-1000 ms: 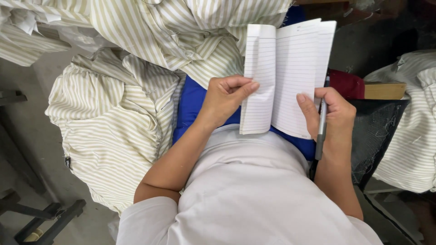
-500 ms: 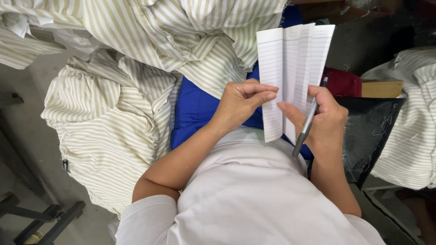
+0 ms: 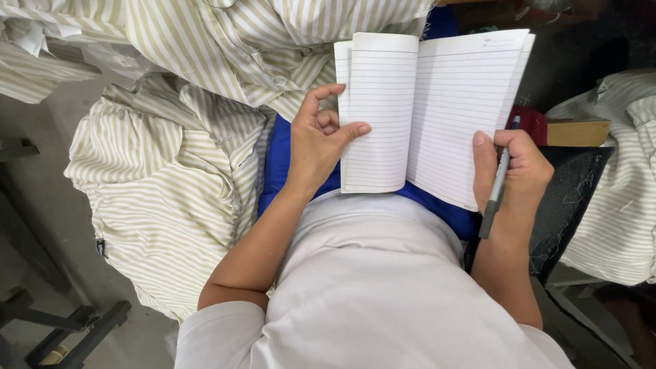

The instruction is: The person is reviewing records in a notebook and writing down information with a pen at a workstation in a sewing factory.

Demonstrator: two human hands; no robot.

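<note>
A lined notebook (image 3: 437, 109) lies open over my lap, its blank ruled pages facing up. My left hand (image 3: 318, 140) grips the left-hand pages, thumb on top near the page edge. My right hand (image 3: 512, 167) holds the right page's lower edge with its thumb while a grey pen (image 3: 495, 188) is clasped in its fingers, pointing down. A blue cloth (image 3: 287, 164) shows beneath the notebook, above my white shirt.
Beige-and-white striped garments are piled at the left (image 3: 171, 184), across the top (image 3: 239, 41) and at the right (image 3: 615, 191). A dark red box (image 3: 533, 123) and a brown block (image 3: 577, 131) sit behind my right hand. A dark metal frame (image 3: 61, 321) stands at the lower left.
The pages were being turned and stood nearly upright; now the notebook is spread open flat, with my hands moved apart to either side.
</note>
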